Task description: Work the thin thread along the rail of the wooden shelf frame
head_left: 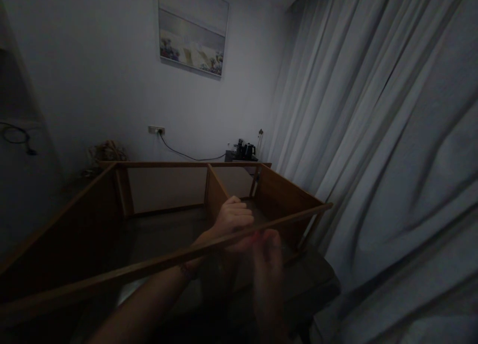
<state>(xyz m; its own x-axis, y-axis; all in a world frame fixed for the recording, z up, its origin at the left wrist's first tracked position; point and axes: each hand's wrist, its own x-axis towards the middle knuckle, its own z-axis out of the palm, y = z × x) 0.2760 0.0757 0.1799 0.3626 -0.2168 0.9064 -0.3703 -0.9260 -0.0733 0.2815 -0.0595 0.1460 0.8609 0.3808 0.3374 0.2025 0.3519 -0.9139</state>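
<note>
A wooden frame [149,270] with side panels and a middle divider [217,183] stands in front of me. My left hand [234,217] reaches under its front rail and is closed beside the divider's near end; whatever lies inside the fist is hidden. Just below the rail, to the right, my right hand [269,244] is raised with its fingers bent together, blurred by motion. A small red spot [256,236] shows at its fingertips, too smeared to name.
A grey curtain [392,135] hangs close along the right. Behind the frame, a black kettle [249,151] stands on a small cabinet, and a cord runs from a wall socket [156,130]. A dark padded surface [313,274] lies under the frame. A picture [192,35] hangs above.
</note>
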